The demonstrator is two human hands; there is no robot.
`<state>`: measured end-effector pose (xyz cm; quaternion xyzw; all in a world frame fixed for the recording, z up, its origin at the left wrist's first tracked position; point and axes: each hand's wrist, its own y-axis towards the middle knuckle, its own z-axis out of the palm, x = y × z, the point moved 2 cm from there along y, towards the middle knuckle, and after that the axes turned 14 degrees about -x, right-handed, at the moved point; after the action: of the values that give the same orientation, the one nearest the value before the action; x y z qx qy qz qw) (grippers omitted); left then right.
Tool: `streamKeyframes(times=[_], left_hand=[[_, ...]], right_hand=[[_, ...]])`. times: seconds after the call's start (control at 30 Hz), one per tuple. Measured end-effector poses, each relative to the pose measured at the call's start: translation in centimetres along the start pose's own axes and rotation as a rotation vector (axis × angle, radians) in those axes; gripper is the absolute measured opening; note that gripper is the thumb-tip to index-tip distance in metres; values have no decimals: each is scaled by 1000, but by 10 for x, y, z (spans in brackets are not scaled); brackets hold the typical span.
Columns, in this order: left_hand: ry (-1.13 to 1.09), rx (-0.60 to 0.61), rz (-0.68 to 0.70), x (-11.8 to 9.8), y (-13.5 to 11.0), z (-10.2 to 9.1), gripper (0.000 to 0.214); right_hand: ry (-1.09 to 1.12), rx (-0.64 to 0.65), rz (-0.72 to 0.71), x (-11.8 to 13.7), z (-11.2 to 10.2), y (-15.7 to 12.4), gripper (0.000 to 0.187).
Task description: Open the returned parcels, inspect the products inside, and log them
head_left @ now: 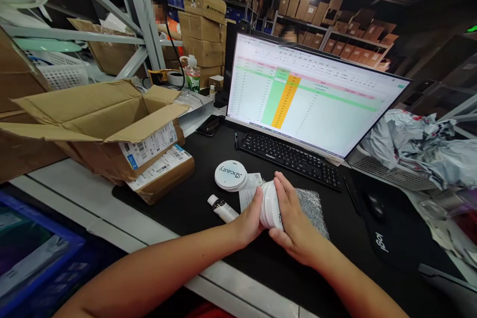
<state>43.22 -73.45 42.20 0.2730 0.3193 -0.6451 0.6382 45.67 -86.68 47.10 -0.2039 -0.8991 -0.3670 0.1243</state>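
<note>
The keyboard (290, 156) serves as the reference point on the black surface (203, 154). On the person's side of it, a stack of white discs (270, 207) is held on edge, clamped between the two palms: left hand (249, 217) against one face, right hand (291, 214) against the other. I see a second white stack (231, 175) lying flat near the keyboard's left end, just beside a printed card (249, 190). A bottle (222, 208) lies farther from the keyboard; a silvery sheet (312, 207) lies nearer its right end.
</note>
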Motion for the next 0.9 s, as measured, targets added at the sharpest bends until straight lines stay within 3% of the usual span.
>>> streamKeyframes(times=[0.23,0.33,0.5,0.57,0.73,0.8,0.9], left_hand=[[349,-156,380,-15,-15,-3,79],[369,-105,449,-20,-20,2,78],[407,-28,491,-25,-20,2,76],[461,37,518,-29,-21,3,76],[592,99,828,-33,-33,6,93],[658,99,944,-30,-37,6,99],[799,121,1017,-22,-38,5,103]], right_hand=[[13,-22,-45,-2,14,-4,84],[-33,-12,-50,-3,16,-6,88],[-35,-9,-25,-4,23,-11,116],[28,-26,2,-3,26,-15,115],[337,-49,265,-2,26,-33,87],[416,-15,391,-4,24,-40,91],[463,32,458,-4,19,-44,98]])
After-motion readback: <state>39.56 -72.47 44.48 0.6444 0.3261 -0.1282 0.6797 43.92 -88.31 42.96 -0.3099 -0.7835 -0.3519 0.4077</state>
